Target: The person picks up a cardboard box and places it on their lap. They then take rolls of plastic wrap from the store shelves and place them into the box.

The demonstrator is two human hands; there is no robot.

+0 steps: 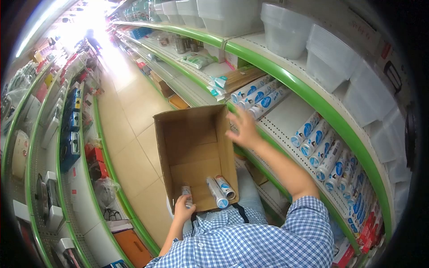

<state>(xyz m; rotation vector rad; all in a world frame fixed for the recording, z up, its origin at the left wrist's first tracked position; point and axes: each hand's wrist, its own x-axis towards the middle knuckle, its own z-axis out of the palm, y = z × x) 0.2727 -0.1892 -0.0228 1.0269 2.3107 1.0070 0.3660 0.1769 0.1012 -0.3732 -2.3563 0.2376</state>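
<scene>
An open cardboard box rests on my lap, its mouth facing up. Two slim white-and-blue printed tubes, a left tube and a right tube, lie at its near end. My left hand is at the box's near left corner, its fingers curled around another such tube, which they partly cover. My right hand has its fingers spread and holds nothing. It hovers between the box's right wall and a small group of matching tubes on the shelf.
More tubes lie in a row on the green-edged shelf to my right. Clear plastic bins stand on the shelf above. A tiled aisle runs ahead, with stocked shelves along its left side.
</scene>
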